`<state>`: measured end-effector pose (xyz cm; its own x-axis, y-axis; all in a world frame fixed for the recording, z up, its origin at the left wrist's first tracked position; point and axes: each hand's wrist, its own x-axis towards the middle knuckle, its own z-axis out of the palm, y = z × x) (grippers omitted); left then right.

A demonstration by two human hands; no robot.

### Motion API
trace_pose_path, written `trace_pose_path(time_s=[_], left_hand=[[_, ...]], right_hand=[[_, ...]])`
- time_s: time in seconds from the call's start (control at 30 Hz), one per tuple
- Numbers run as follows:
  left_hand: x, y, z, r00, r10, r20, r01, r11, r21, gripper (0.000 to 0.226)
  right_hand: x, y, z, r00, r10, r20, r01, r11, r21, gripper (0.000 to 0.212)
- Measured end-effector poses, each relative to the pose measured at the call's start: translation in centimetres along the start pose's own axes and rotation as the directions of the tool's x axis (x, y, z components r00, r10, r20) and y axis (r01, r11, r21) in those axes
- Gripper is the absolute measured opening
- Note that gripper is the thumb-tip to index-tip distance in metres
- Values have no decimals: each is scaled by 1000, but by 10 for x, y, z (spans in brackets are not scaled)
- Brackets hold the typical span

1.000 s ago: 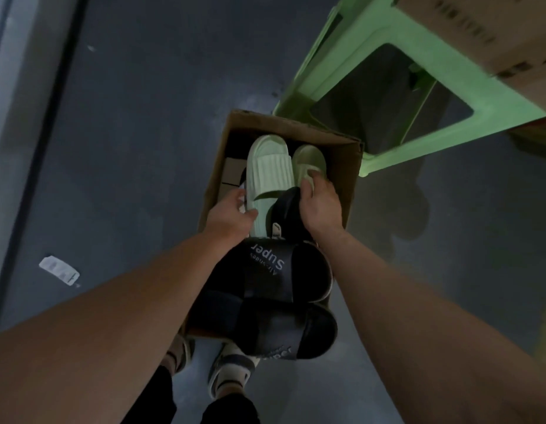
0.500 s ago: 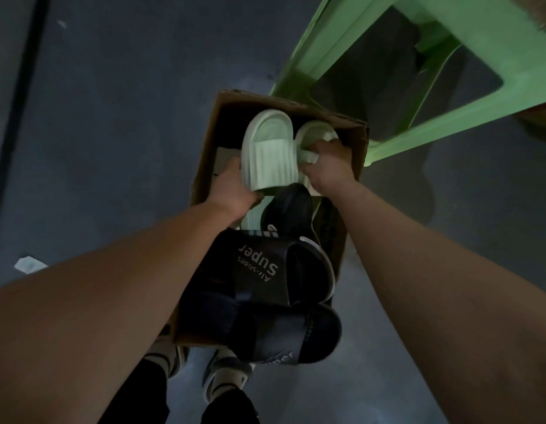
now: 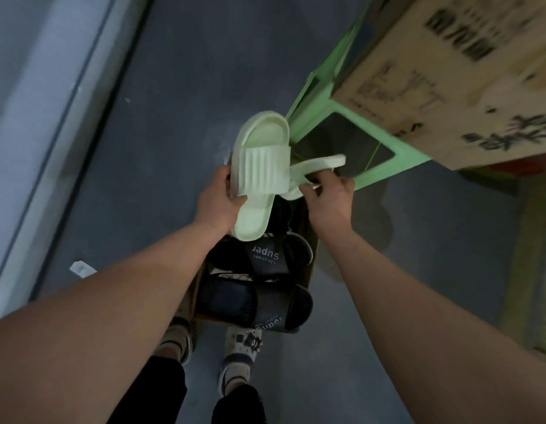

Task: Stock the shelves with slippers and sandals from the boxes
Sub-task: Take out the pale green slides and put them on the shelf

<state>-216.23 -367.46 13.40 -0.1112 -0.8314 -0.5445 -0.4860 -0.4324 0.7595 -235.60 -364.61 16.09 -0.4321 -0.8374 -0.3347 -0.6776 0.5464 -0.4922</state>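
Observation:
My left hand (image 3: 219,202) grips a pale green slipper (image 3: 261,166) by its ribbed strap, sole side down, lifted above the box. My right hand (image 3: 328,197) pinches the second pale green slipper (image 3: 319,165), which is turned on its edge beside the first. Below them a small cardboard box (image 3: 311,270) on the floor holds black slippers (image 3: 265,258) marked "Super"; another black slipper (image 3: 259,307) lies at its near end. Most of the box is hidden by the slippers and my arms.
A green plastic stool (image 3: 384,142) stands to the right with a large printed cardboard carton (image 3: 449,75) on it. A pale wall base (image 3: 60,123) runs along the left. A scrap of paper (image 3: 82,268) lies on the dark floor. My feet (image 3: 238,350) are just behind the box.
Both hands have lifted the pair of green slippers up out of the box. The right slipper has turned onto its edge. The view has tilted, bringing the carton into sight.

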Motion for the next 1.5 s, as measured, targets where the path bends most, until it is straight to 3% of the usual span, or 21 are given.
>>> trace_pose_path(time_s=[0.1, 0.23, 0.37, 0.63, 0.97, 1.2, 1.37, 1.43, 1.5], left_hand=[[-27, 18, -19, 1000, -11, -9, 11, 1000, -1, 44], [-73, 47, -52, 999, -34, -28, 34, 999, 25, 45], [-128, 77, -90, 996, -60, -69, 62, 997, 38, 46], [-228, 122, -166, 985, -70, -159, 81, 995, 64, 43], [-315, 178, -264, 932, 19, -361, 0, 999, 54, 49], [-359, 191, -323, 845, 29, -534, -19, 1000, 24, 43], [-375, 196, -367, 782, 6, -623, -50, 997, -53, 27], [-381, 201, -386, 742, 46, -669, -56, 998, 7, 35], [-388, 206, -405, 649, 116, -752, -98, 993, 68, 43]], right_hand=[[-23, -24, -27, 1000, 9, 15, -10, 998, 68, 25], [-55, -58, -68, 988, -127, 89, 123, 991, 52, 24], [-99, -100, -111, 974, -147, 172, 132, 987, 92, 27], [-174, -184, -183, 941, -285, 183, 242, 943, 227, 24], [-223, -298, -239, 811, -506, 293, 444, 859, 254, 41], [-251, -375, -246, 685, -551, 477, 517, 829, 214, 54], [-275, -422, -252, 640, -629, 442, 597, 769, 231, 14], [-280, -440, -250, 656, -634, 410, 593, 769, 239, 18], [-283, -461, -245, 722, -599, 345, 559, 800, 218, 25]])
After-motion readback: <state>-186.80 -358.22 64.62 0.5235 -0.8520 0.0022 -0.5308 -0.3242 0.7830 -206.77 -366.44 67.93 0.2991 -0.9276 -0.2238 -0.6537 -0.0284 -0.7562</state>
